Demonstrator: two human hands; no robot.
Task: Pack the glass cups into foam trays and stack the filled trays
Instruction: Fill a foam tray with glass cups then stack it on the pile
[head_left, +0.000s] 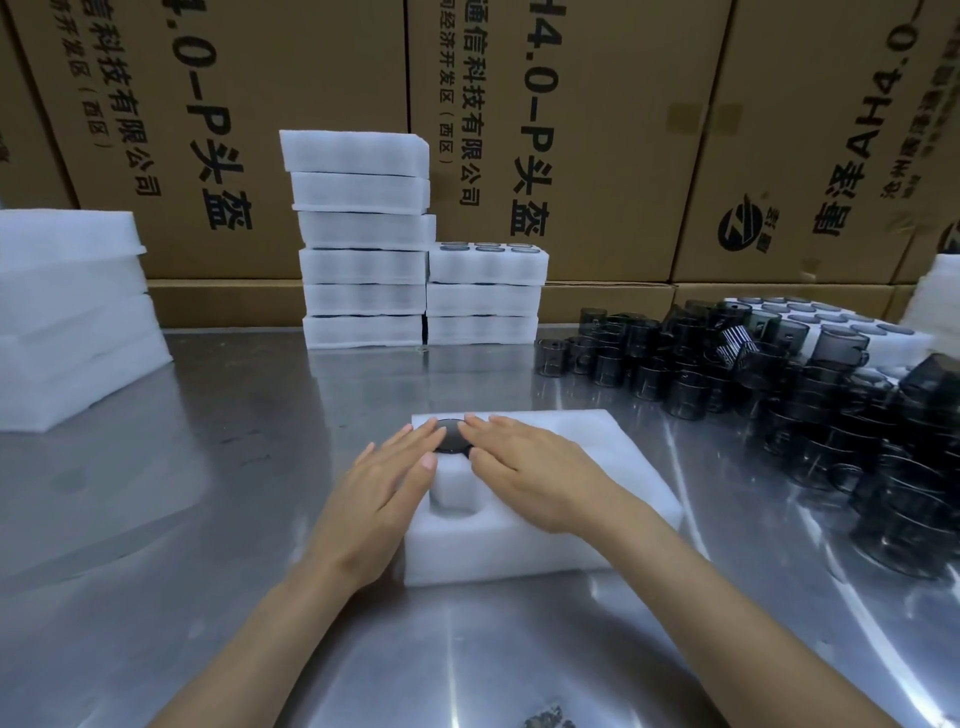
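Left hand (387, 480) and right hand (524, 467) flat on foam tray (519, 545), fingers straight, slightly spread. Dark glass cup (451, 440) seated under both sets of fingertips.

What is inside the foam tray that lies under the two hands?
One dark glass cup sits in a far pocket of the foam tray, and one near pocket is empty. The left hand and right hand cover the remaining pockets.

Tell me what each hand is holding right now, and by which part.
Nothing is held. Both the left hand and right hand lie flat, straight fingers pressing the top of a dark glass cup in the foam tray.
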